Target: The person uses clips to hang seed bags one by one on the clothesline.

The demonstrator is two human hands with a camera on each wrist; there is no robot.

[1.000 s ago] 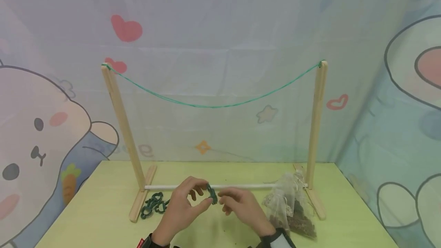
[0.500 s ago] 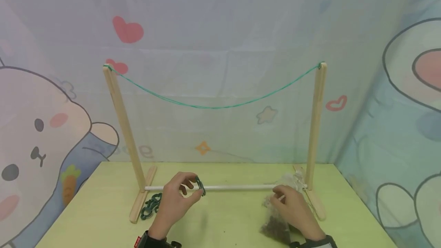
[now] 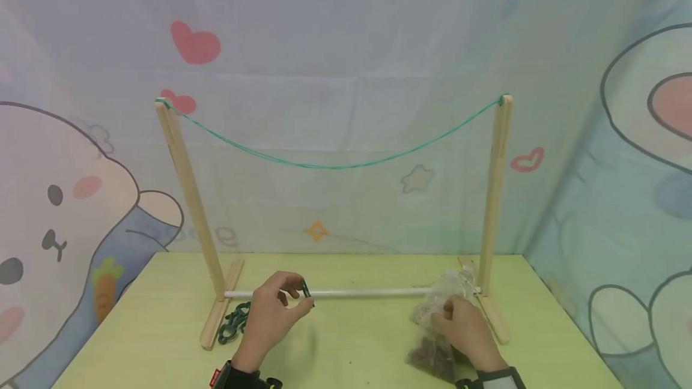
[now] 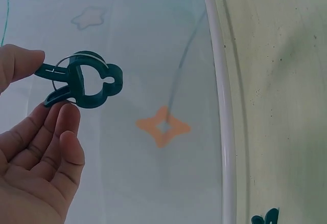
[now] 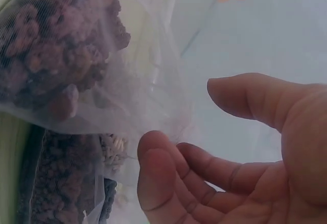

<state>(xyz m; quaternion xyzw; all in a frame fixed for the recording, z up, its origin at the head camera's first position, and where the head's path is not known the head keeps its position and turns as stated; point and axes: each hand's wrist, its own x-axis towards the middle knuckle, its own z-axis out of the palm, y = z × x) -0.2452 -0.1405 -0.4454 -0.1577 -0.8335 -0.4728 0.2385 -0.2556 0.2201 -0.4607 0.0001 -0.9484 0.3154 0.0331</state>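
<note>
Between thumb and fingertips, my left hand pinches the two handles of a dark green plant clip, raised above the table; the clip's round jaws point away from the palm. My right hand is at the sheer mesh bags on the right. In the right wrist view its thumb stands apart from its curved fingers, and the fingertips lie right at the edge of a mesh bag filled with brown, crinkled dried pieces. Another filled bag lies below it.
Two wooden posts carry a sagging green string across the back. A white rod joins their feet low over the yellow table. Several more green clips lie by the left foot. A printed cloth hangs behind.
My right hand has left the clip and moved right to the mesh bags. My left hand has shifted slightly left, still pinching the clip.
</note>
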